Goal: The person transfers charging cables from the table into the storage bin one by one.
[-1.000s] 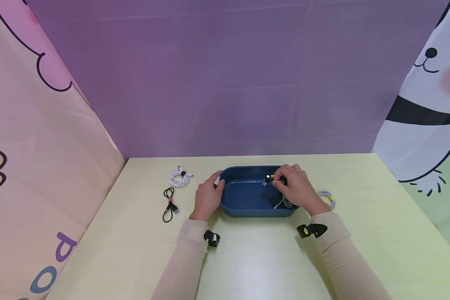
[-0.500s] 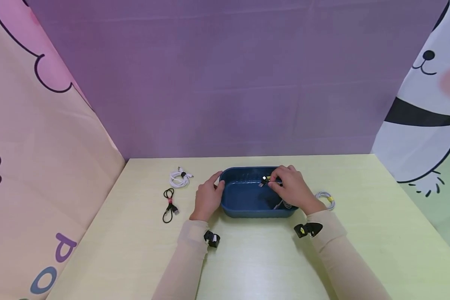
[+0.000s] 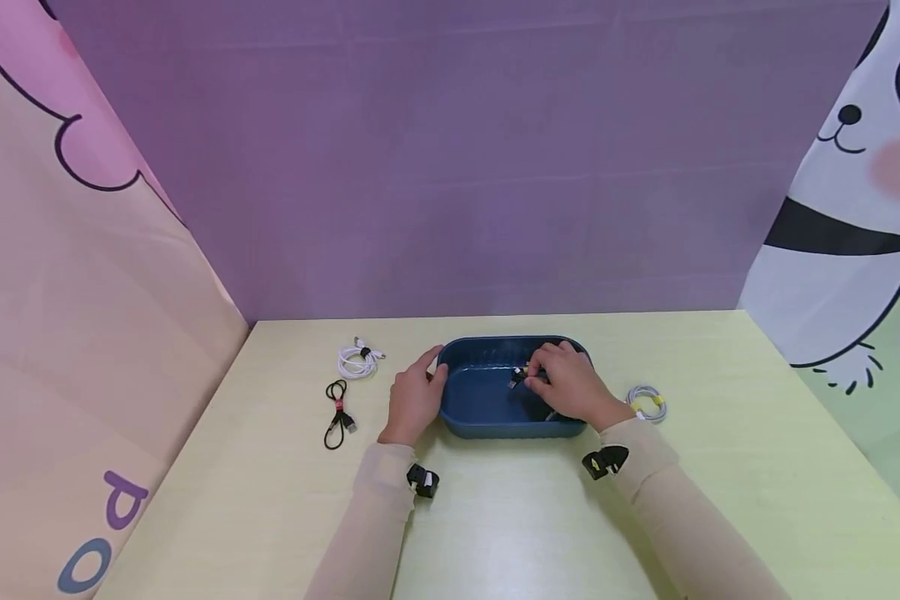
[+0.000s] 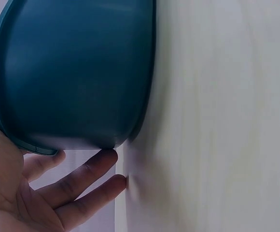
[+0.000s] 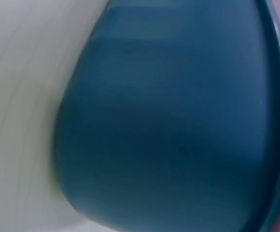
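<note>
At the left of the table, a black cable with a red tie lay with its long axis running roughly near to far; just beyond it sat a white coil. The left hand rested against the left end of a blue tray, its fingers spread and nearly straight along the outside wall, as the left wrist view confirmed. The tray's long axis ran left to right between the two hands. Within its rim, a dark cable projected leftward and slightly nearward from the right hand, which pinched it between thumb and fingers; whether it touched the tray floor could not be told. The right hand was thus the nearer to this cable, entering from the tray's right. A pale plug showed below that hand, partly hidden. Farthest right, a grey coil with yellow bands lay just beside the right wrist.
</note>
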The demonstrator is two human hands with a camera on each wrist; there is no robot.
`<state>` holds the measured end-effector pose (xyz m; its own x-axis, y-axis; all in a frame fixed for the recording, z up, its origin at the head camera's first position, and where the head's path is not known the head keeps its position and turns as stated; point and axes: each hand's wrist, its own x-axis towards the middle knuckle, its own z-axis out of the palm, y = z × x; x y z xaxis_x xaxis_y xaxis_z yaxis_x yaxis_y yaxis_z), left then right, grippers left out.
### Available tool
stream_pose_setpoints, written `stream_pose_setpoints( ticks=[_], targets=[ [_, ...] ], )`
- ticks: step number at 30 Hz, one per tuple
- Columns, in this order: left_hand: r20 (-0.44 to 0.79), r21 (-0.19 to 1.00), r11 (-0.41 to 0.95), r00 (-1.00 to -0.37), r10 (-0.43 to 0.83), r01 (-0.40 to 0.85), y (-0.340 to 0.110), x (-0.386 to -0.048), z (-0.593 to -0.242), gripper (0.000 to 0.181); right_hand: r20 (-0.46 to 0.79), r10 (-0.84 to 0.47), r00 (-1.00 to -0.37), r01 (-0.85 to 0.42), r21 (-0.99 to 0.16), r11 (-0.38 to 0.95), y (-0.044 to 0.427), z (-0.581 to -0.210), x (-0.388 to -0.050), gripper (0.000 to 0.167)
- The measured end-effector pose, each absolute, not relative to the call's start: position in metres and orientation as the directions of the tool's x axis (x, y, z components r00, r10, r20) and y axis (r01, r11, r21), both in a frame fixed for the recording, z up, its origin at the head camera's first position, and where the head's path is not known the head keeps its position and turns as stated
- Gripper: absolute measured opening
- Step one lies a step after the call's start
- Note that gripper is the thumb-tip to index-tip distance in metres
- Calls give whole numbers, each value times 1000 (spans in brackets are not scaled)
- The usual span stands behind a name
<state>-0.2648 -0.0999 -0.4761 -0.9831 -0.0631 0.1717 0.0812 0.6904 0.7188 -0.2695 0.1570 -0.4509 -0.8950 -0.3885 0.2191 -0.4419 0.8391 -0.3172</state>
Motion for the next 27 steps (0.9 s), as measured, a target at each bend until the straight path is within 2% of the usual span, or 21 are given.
stream_pose_setpoints(
  ticks=[9, 27],
  targets=[
    [179, 721, 688, -981, -73, 80, -105, -264, -479, 42, 173, -418, -892, -452, -278, 848, 148, -457, -278, 14],
    [182, 720, 690, -980, -77, 80, -106, -263, -479, 43, 108, -377, -920, -392, -237, 889, 143, -461, -282, 14]
  ],
)
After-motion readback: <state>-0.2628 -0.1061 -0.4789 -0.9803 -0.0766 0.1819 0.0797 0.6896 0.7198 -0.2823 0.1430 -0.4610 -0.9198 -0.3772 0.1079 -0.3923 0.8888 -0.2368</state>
